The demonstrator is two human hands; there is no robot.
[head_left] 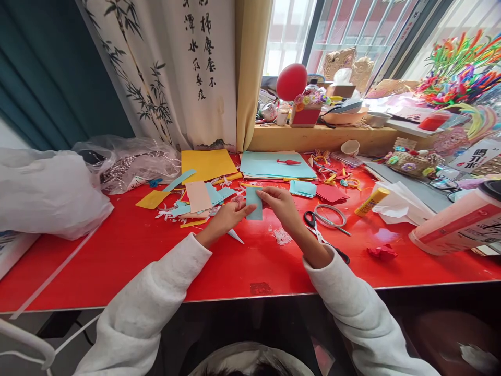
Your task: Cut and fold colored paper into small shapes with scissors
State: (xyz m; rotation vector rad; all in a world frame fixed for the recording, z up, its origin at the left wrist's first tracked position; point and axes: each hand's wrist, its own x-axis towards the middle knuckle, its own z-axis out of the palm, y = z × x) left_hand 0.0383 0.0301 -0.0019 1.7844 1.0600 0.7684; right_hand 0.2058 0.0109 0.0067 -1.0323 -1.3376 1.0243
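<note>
A small light blue paper piece (253, 204) is held up over the red table, between both hands. My left hand (234, 213) pinches its lower left side with thumb and fingers. At its upper right edge, my right hand (277, 201) grips the same paper. Just below my left hand lies a pale pointed paper scrap (235, 236). Scissors (319, 232) with black handles rest partly behind my right forearm. Right of my right hand are a stack of small light blue papers (302, 188) and some red papers (332, 194).
Paper scraps (199, 197) lie left of centre. Yellow sheets (207, 163) and light blue sheets (270, 166) are stacked at the back. A coiled wire (331, 215), a glue stick (371, 202) and a large pink cup (454, 224) stand or lie rightward. Plastic bags (50, 190) fill the left.
</note>
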